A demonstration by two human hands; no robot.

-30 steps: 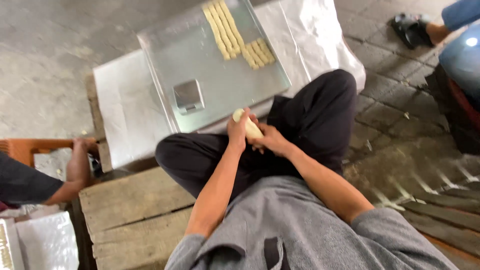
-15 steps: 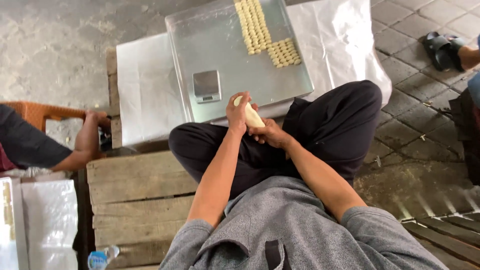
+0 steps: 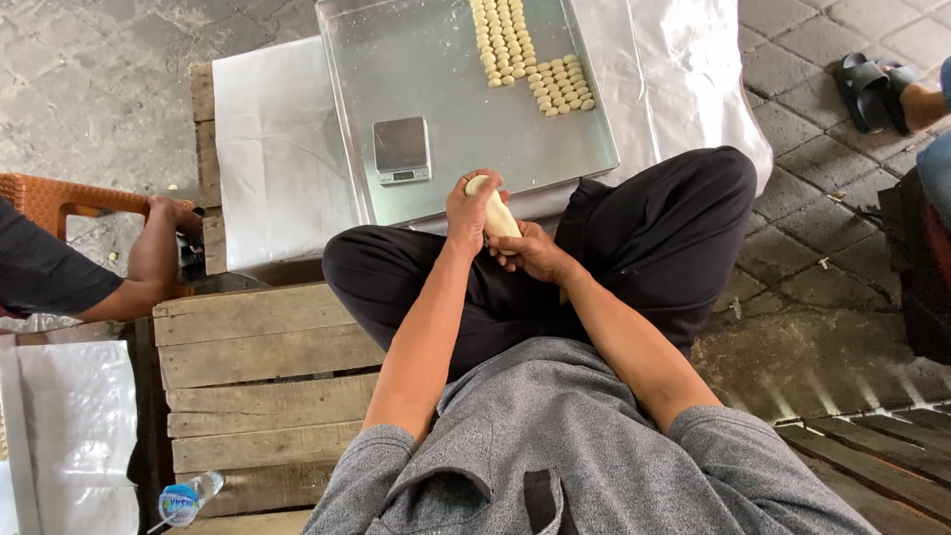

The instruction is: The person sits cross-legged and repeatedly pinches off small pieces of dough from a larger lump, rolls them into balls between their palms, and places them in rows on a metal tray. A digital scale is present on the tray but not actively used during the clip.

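I sit cross-legged on a wooden pallet. My left hand (image 3: 468,206) and my right hand (image 3: 530,250) both grip a pale roll of dough (image 3: 493,210) over my lap. In front of me lies a large metal tray (image 3: 446,69) on a white sheet. Rows of several small dough pieces (image 3: 530,54) lie at its far right. A small digital scale (image 3: 401,149) stands on the tray, just beyond my left hand.
The white sheet (image 3: 277,149) covers a low wooden platform. Another person's arm (image 3: 129,267) reaches in at the left near an orange stool (image 3: 50,198). A plastic bottle (image 3: 183,498) lies at bottom left. A sandalled foot (image 3: 877,89) is at top right.
The view has tilted, so the tray and scale sit lower and more central in the picture. My hands still hold the dough roll over my lap.
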